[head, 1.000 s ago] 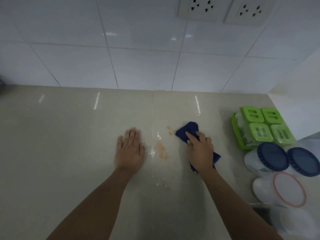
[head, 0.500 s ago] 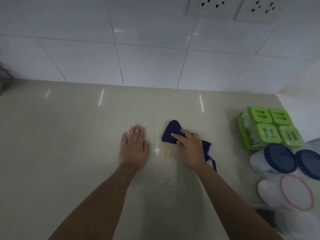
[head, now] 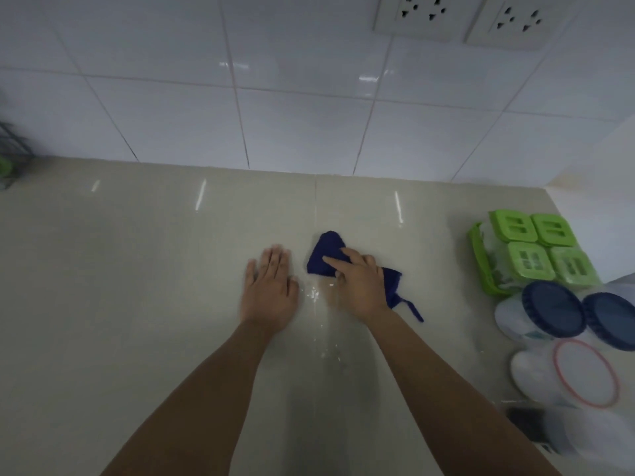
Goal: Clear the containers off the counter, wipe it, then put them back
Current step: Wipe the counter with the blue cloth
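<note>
Fingers (head: 335,261) of the right hand (head: 359,286) lie stretched and only slightly apart, pressed flat on top of a dark blue cloth (head: 326,254), with the index finger pointing left across the fabric; they push down on it rather than curl around it. The cloth is bunched into a rough triangle ahead of the knuckles, and the rest of it shows behind the hand on the right, where a thin tail of fabric trails onto the counter (head: 120,304). The left hand (head: 269,292) rests palm down on the bare counter just beside the cloth, its fingers straight and close together, thumb out to the right, holding nothing. Between the two hands, and toward the viewer from them, small wet glints sit along the pale seam line of the surface. The counter is a glossy beige slab meeting a white tiled wall (head: 309,115), with two sockets (head: 412,15) at the top edge. The containers stand grouped at the right end of the counter, well apart from the hands: a green-lidded box set (head: 536,250) farthest back, two jars with dark blue lids (head: 553,312) in front of it, and a clear tub with a red-rimmed lid (head: 584,372) nearest the viewer. A dark wire rack (head: 10,146) shows blurred at the left edge.
</note>
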### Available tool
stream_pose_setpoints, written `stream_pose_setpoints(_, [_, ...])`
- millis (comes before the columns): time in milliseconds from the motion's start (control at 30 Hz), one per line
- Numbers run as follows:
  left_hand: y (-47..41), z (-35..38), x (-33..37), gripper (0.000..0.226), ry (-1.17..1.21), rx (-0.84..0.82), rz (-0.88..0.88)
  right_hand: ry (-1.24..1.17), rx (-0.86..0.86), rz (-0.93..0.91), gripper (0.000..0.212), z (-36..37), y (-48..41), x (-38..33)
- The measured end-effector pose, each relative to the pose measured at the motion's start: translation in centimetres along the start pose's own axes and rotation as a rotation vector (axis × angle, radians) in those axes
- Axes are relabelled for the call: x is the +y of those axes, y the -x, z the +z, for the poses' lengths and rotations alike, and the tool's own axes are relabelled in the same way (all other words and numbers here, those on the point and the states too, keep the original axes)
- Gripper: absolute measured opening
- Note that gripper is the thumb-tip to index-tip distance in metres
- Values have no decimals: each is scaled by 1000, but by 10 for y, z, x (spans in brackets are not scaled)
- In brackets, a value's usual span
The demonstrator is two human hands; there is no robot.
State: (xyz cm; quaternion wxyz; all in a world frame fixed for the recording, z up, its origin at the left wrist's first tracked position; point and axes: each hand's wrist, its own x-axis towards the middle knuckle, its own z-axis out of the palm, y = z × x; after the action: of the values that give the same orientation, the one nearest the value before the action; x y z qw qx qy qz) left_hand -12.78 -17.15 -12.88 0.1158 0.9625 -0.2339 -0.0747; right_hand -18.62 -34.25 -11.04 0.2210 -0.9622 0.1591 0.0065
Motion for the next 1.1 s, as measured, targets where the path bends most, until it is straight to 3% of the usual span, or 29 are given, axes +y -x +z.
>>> stream_pose_setpoints(233, [2,-14,-4,58,88,-144,30,-102,-7,-31,43,-8,42,21])
stream_pose_setpoints(300, [13,-18,-3,58,72,-145,42,-169,91,28,42,-16,46,21])
stream_pose_setpoints(433, [50,-15,-6,79,19,-44,102,-214,465,322,37,-38,76,37])
stream_pose_setpoints(500, [62,-9,-12,79,9,-13,116,-185,578,497,35,-43,98,50])
stream_pose_setpoints(600, [70,-6,-23,73,-7,23,99,-84,506,768,39,-37,127,64])
stream_pose_setpoints(700, [71,-3,-35,74,-20,28,78,-2,451,875,46,-17,143,62])
stream_pose_setpoints(867, [71,3,-43,76,-17,37,80,-3,486,852,50,1,126,30])
stream_pose_setpoints(1100, [71,1,-43,80,-7,34,69,69,404,483,41,25,155,-9])
